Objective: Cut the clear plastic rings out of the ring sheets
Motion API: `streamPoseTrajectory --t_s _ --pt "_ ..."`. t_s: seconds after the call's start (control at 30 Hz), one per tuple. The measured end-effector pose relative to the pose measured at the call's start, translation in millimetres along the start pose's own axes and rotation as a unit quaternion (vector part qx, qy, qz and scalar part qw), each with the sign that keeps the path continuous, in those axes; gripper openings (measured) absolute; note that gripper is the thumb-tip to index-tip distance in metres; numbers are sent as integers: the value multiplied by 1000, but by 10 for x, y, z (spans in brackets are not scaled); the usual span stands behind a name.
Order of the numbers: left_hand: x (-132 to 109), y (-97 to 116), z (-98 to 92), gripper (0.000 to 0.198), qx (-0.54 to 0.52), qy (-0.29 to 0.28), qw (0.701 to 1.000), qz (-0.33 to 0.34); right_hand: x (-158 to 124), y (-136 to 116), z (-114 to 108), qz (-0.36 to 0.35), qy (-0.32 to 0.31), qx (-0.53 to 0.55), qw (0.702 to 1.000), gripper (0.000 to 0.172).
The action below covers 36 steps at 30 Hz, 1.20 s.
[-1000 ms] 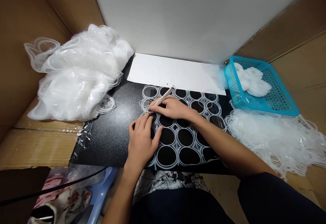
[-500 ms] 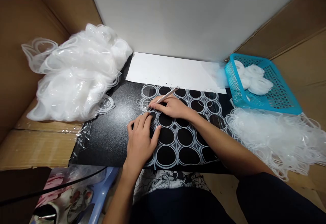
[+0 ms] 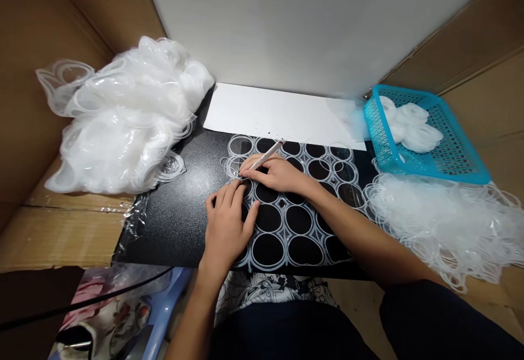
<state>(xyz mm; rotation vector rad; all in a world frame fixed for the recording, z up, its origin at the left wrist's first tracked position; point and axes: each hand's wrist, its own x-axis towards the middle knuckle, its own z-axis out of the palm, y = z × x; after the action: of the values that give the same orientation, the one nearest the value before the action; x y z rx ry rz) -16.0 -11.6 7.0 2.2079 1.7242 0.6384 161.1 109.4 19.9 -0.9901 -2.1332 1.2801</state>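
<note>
Plastic sheet [image 3: 301,207] of rings is lying at the desk's [image 3: 180,213] near edge, left hand [image 3: 227,223] pressing it flat, right hand [image 3: 278,173] gripping a stick [image 3: 265,156].

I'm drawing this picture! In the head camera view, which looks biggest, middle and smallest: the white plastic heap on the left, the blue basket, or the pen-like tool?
1. White plastic heap, largest.
2. Blue basket.
3. Pen-like tool, held in the right hand, smallest.
</note>
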Motion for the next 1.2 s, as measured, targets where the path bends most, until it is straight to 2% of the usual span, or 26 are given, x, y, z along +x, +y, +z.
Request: streamPoseTrajectory --t_s 0.33,0.47,0.57,0.7,0.83,0.93,1.07,1.13,1.2 --pt "-3 -6 -3 32 -3 -1 1000 -1 4 34 11 -12 15 2 1000 16" --pt "2 -1 0 34 8 -3 1000 1 -25 92 49 -87 6 -81 993 21" --pt "6 -2 9 36 12 -3 1000 1 -33 130 91 -166 -4 -215 962 26" --pt "5 -7 18 35 15 -4 1000 -1 61 92 94 -183 23 -376 908 29" --pt "6 0 17 35 25 -6 1000 2 329 -5 -69 -161 67 -426 888 32" --pt "7 11 12 35 25 -8 1000 1 654 -27 -311 -116 99 -426 892 33" --pt "-3 11 26 36 26 -4 1000 0 1070 15 -663 -73 173 -389 902 33" --pt "-14 3 39 35 19 4 1000 -8 1099 17 -766 -64 197 -349 914 33" --pt "-23 -8 36 32 11 20 1000 -18 935 -4 -777 -61 193 -287 936 35"
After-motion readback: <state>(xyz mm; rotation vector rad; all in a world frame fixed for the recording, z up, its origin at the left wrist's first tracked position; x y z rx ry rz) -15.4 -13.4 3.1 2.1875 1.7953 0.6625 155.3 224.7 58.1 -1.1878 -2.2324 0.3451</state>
